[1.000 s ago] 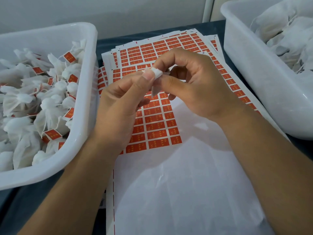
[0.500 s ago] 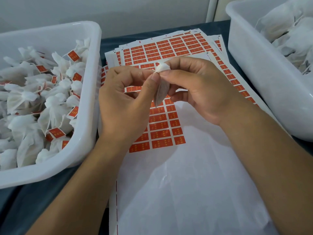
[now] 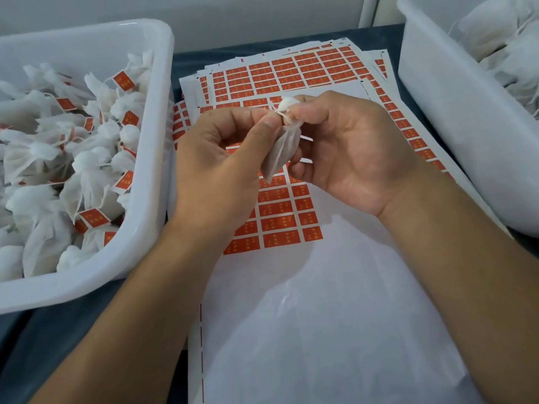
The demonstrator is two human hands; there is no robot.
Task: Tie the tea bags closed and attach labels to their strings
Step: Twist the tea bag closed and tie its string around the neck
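My left hand [image 3: 221, 158] pinches the string [image 3: 281, 115] at the neck of the tea bag [image 3: 284, 147]; my right hand [image 3: 347, 147] grips the bag from three o'clock, above the label sheet [image 3: 280, 211]. I should draw the knot snug, keeping the neck bunched.

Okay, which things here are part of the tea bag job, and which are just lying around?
Part of the job: tea bag pinched by left hand and right hand; label sheets; left bin; right bin.
Lying about: dark tablecloth.
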